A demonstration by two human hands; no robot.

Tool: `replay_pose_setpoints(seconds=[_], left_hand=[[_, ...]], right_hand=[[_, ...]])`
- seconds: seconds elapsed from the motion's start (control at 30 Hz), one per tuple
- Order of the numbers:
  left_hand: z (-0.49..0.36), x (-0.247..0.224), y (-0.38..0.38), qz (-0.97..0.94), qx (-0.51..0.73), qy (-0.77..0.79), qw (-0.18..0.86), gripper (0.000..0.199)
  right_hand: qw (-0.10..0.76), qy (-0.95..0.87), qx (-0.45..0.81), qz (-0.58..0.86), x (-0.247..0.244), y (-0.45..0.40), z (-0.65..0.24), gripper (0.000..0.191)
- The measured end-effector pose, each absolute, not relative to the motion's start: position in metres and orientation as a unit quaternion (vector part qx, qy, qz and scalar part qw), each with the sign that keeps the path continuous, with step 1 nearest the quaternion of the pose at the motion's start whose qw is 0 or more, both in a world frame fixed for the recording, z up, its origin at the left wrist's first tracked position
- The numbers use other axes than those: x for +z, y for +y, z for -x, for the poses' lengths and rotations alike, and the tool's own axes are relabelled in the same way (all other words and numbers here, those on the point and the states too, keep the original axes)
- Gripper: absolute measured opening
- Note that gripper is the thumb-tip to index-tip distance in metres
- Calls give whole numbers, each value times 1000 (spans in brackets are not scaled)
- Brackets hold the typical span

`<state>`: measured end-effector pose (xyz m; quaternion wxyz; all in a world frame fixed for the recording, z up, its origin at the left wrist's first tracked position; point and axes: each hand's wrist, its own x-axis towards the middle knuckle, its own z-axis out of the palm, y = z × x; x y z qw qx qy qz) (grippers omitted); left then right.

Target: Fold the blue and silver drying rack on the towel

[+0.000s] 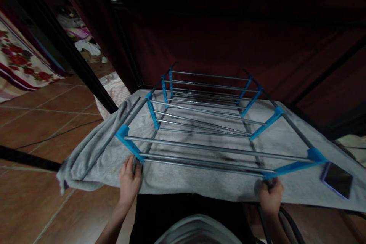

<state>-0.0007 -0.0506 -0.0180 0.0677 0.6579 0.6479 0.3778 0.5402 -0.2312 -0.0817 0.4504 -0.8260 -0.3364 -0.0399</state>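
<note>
A rack point(217, 148) of grey metal tubes and blue plastic brackets lies on a grey blanket point(200, 185). My left hand point(130, 181) is closed around the near tube end just below the front left bracket point(130, 146). Under the front right bracket point(296, 167), my right hand point(270, 195) closes on the other near tube end; the fingers partly hide it. Several thin crossbars span the two sides, and some of them sit at a slant. Along the blanket's left side rests a loose grey tube point(113, 137).
A phone point(337, 180) lies on the blanket at the right. Dark red curtains point(200, 42) hang behind, with dark metal posts point(65, 42) at the left. Beyond are a tiled floor point(57, 129), a thin cable point(60, 132) and a flowered cloth point(21, 59).
</note>
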Motion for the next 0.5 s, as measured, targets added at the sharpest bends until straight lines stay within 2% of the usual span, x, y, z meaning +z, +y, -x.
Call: replay_pose_setpoints(seconds=[0.07,0.2,0.5], left_hand=[[9,-19,-49,-676,321,663,10,54],[13,-28,-43,-696,222,680,-52,53],[7,-38,-42,-683,193,699,-89,56]], right_hand=[[397,-348,-64,847,-89,-234,-544,64],[321,-342,-94,878,-103,-232,-543,57],[295,-339,-169,877,-107,-229,-528,49]])
